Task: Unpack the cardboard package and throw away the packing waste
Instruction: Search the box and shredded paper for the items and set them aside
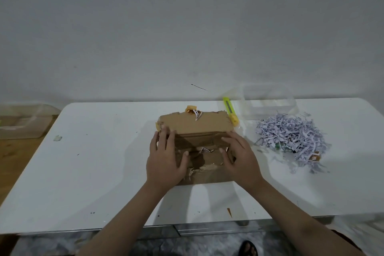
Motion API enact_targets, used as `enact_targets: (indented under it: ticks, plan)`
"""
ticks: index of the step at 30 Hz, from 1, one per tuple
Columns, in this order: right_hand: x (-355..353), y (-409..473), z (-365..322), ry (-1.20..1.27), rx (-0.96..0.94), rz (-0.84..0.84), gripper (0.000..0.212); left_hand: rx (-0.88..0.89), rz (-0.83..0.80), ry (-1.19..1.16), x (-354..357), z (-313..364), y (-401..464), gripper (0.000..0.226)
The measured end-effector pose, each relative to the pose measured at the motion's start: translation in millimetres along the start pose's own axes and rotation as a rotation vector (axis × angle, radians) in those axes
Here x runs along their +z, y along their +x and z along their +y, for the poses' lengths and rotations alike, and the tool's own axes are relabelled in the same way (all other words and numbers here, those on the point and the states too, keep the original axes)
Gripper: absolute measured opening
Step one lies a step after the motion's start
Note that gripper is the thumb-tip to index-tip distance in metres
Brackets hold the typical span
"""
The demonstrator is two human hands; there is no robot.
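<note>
A torn brown cardboard box (195,124) lies in the middle of the white table (99,164), its far flap raised and its inside showing a few paper shreds. My left hand (166,158) lies flat on the box's left side, fingers straight, thumb reaching into the opening. My right hand (239,158) presses on the right side in the same way. A heap of pale shredded paper (291,139) sits on the table to the right of the box, with small coloured items partly buried in it.
A yellow-green utility knife (229,110) lies behind the box's right corner. A clear plastic container (270,102) stands at the back right. Another clear tub (22,120) sits off the table at far left. A small cardboard scrap (229,212) lies near the front edge.
</note>
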State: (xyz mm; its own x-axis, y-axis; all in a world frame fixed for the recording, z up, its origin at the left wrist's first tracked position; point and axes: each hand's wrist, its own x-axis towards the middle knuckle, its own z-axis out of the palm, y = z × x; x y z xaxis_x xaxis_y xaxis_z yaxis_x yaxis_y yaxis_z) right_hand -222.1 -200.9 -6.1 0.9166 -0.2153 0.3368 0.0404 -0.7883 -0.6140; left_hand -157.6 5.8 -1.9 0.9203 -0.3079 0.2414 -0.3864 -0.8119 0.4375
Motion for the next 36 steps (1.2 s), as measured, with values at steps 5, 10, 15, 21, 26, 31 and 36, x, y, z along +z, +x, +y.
enact_targets:
  ticks: [5,10,15,21,26,31,36]
  plan:
    - [-9,13,-10,-0.012,-0.042,0.079,0.027,0.055,-0.073,0.029,0,-8,-6,0.107]
    - [-11,24,-38,-0.08,-0.066,0.022,0.01,0.047,-0.104,0.053,-1,-10,-10,0.133]
    - [-1,34,-57,-0.506,0.272,-0.584,0.015,0.061,-0.079,0.032,1,-11,-17,0.136]
    - [7,37,-54,-0.323,0.297,-0.623,0.016,0.071,-0.034,-0.035,1,-13,-19,0.133]
    - [-9,37,-36,-0.055,0.264,-0.505,0.032,0.083,-0.009,-0.064,0,-14,-23,0.131]
    - [-20,36,-28,0.191,0.275,-0.402,0.028,0.023,0.037,-0.156,2,-13,-21,0.101]
    - [-21,37,-20,0.525,0.449,-0.39,0.031,-0.153,0.159,-0.295,4,-2,-11,0.073]
